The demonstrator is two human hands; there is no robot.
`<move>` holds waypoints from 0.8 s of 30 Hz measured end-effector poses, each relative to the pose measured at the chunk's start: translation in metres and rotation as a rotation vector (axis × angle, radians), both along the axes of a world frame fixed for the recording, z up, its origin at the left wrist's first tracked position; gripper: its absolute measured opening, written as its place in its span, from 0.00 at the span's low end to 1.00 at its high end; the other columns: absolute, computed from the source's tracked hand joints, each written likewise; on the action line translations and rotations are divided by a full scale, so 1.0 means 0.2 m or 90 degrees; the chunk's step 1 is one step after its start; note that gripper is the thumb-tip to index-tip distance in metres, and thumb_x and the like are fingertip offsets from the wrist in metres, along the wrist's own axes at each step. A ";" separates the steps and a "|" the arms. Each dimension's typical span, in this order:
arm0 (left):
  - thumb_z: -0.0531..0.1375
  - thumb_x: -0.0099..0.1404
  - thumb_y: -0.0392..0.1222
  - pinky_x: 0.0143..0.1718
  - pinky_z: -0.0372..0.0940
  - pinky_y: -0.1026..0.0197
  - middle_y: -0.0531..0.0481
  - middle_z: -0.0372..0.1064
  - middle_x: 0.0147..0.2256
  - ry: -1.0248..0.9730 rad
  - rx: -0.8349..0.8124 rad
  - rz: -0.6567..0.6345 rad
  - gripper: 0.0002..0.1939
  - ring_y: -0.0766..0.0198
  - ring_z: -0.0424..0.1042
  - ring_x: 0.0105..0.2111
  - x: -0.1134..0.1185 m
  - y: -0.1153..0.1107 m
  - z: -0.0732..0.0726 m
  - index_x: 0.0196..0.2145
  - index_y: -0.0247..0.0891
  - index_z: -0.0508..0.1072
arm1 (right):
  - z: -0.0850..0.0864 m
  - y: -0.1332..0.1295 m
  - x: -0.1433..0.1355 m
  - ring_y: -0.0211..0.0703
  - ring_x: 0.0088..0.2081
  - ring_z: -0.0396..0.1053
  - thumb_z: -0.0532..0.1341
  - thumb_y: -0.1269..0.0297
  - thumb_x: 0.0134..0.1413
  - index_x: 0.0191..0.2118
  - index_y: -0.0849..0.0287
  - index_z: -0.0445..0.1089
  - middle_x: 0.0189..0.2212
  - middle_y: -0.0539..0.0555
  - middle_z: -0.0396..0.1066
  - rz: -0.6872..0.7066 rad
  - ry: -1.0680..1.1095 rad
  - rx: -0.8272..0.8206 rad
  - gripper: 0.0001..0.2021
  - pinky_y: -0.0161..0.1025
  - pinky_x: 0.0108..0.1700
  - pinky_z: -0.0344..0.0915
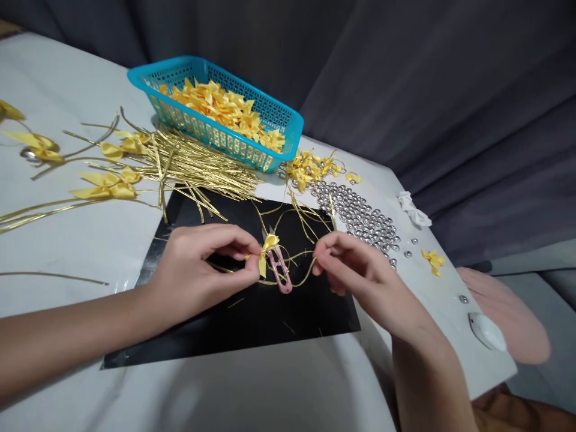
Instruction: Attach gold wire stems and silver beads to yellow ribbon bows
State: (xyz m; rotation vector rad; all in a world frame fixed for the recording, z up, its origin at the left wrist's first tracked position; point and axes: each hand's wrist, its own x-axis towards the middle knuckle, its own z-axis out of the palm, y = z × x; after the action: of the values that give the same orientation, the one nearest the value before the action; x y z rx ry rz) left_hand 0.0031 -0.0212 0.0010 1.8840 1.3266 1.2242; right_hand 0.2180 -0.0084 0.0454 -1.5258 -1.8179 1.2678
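Over the black mat [288, 312], my left hand [216, 258] pinches a yellow ribbon bow [270, 242] between thumb and fingertips. A thin gold cord [307, 276] loops from the bow to my right hand [355, 264], whose thumb and forefinger are closed on it. Between the hands, small pink-handled snips [281, 270] lie on the mat, with their blade tips pointing away and partly behind the bow. Other gold cords cross the mat just beyond the snips.
A blue basket [216, 129] of yellow bows stands at the back, beside a pile of gold cords [193, 165]. Silver beads [360, 216] are spread right of the mat. Bows with cords lie left. A white computer mouse [486, 331] sits near the right table edge.
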 end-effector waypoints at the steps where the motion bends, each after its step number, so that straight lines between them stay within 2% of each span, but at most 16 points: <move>1: 0.58 0.52 0.32 0.26 0.68 0.73 0.58 0.73 0.22 0.000 0.001 0.000 0.06 0.71 0.70 0.21 0.00 0.00 0.00 0.23 0.40 0.73 | 0.02 0.00 0.00 0.32 0.22 0.59 0.57 0.61 0.59 0.32 0.59 0.64 0.25 0.49 0.66 0.000 0.064 -0.014 0.08 0.31 0.23 0.57; 4: 0.58 0.52 0.33 0.26 0.69 0.72 0.58 0.73 0.22 0.010 -0.005 0.003 0.05 0.70 0.71 0.21 0.00 0.00 -0.01 0.22 0.40 0.73 | 0.04 -0.01 0.03 0.32 0.21 0.60 0.58 0.62 0.59 0.33 0.58 0.64 0.27 0.50 0.70 -0.005 0.201 -0.032 0.06 0.32 0.24 0.59; 7: 0.58 0.52 0.33 0.25 0.69 0.72 0.58 0.73 0.22 0.009 -0.006 0.006 0.05 0.70 0.71 0.21 0.00 0.01 0.00 0.23 0.40 0.73 | 0.05 -0.02 0.05 0.32 0.20 0.61 0.58 0.62 0.59 0.29 0.58 0.64 0.25 0.51 0.72 -0.011 0.270 -0.021 0.09 0.33 0.23 0.60; 10: 0.58 0.52 0.34 0.25 0.70 0.71 0.57 0.74 0.22 0.010 0.003 0.006 0.05 0.70 0.71 0.20 0.00 0.01 0.00 0.23 0.41 0.72 | 0.05 -0.02 0.05 0.31 0.17 0.59 0.60 0.62 0.57 0.23 0.59 0.62 0.20 0.50 0.70 -0.031 0.251 -0.004 0.14 0.32 0.20 0.58; 15: 0.58 0.52 0.34 0.25 0.70 0.71 0.57 0.74 0.23 0.020 0.020 -0.005 0.05 0.70 0.71 0.20 0.01 0.01 0.00 0.23 0.41 0.73 | 0.02 -0.02 0.02 0.30 0.18 0.61 0.69 0.65 0.44 0.19 0.58 0.54 0.18 0.47 0.65 -0.129 0.170 0.043 0.19 0.26 0.17 0.58; 24: 0.58 0.52 0.34 0.25 0.70 0.71 0.58 0.74 0.22 0.011 0.004 0.001 0.05 0.71 0.70 0.19 0.01 0.00 0.01 0.23 0.41 0.73 | 0.01 -0.01 0.01 0.29 0.18 0.60 0.67 0.67 0.44 0.19 0.59 0.55 0.19 0.47 0.66 -0.142 0.152 0.065 0.17 0.27 0.18 0.61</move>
State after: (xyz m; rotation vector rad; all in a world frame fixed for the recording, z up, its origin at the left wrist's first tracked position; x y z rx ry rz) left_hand 0.0051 -0.0210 0.0038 1.9023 1.3362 1.2160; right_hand 0.2193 -0.0105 0.0477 -1.4101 -1.4945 1.1762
